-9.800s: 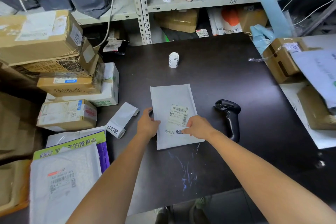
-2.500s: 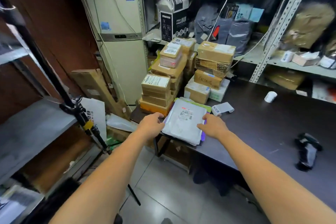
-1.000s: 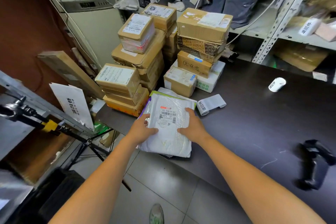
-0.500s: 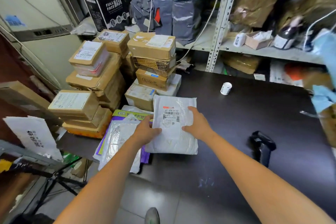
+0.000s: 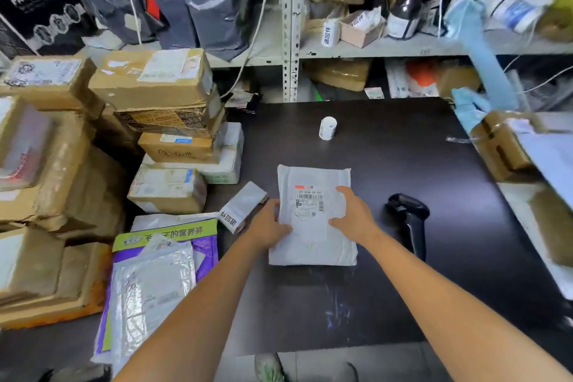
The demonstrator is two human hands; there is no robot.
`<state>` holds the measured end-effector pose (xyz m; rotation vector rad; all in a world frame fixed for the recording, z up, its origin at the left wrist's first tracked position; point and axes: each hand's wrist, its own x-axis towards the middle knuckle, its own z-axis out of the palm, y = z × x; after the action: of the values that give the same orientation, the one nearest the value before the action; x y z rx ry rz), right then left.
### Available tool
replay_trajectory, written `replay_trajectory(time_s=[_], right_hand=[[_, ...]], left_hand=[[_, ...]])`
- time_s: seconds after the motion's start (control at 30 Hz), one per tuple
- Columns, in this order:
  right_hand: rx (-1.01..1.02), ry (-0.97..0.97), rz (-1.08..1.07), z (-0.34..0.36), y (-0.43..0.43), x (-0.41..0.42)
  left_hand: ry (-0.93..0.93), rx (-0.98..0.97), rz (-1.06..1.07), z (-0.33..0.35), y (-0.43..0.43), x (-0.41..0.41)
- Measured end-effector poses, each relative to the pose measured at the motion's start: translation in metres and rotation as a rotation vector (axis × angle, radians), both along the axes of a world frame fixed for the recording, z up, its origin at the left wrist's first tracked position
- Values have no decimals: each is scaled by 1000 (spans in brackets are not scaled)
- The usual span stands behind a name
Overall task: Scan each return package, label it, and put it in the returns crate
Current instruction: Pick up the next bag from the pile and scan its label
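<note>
You have two hands, left hand (image 5: 269,225) and right hand (image 5: 353,216), on one mailer (image 5: 313,245), beside one scanner (image 5: 408,214) and two label rolls (image 5: 327,128) (image 5: 243,209).

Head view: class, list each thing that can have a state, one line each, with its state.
white mailer, flat on the table, label up, between both hands.
left hand, grips the mailer's left edge.
right hand, rests on the mailer's right side.
scanner, lying on the table, untouched.
small label roll, standing upright.
long label roll, lying partly unrolled beside the left hand.
</note>
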<state>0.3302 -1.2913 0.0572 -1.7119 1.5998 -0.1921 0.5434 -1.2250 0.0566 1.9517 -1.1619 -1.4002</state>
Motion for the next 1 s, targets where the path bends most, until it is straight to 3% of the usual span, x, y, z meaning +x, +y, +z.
replay_trajectory(time_s=[0.2,0.67,0.87,1.0], right_hand=[[47,75,-54,-26,-9,-36],[65,158,54,-35,-34,-55],[-82,186,29,-7,-26,-78],[-225,212,-170,11,-19,-109]], left_hand=[[29,92,-83,-24,-17,-38],[-68,122,10,-41,-31,-57],[-143,150,44,-42,-21,-54],[-158,158,37,-38,-19,-51]])
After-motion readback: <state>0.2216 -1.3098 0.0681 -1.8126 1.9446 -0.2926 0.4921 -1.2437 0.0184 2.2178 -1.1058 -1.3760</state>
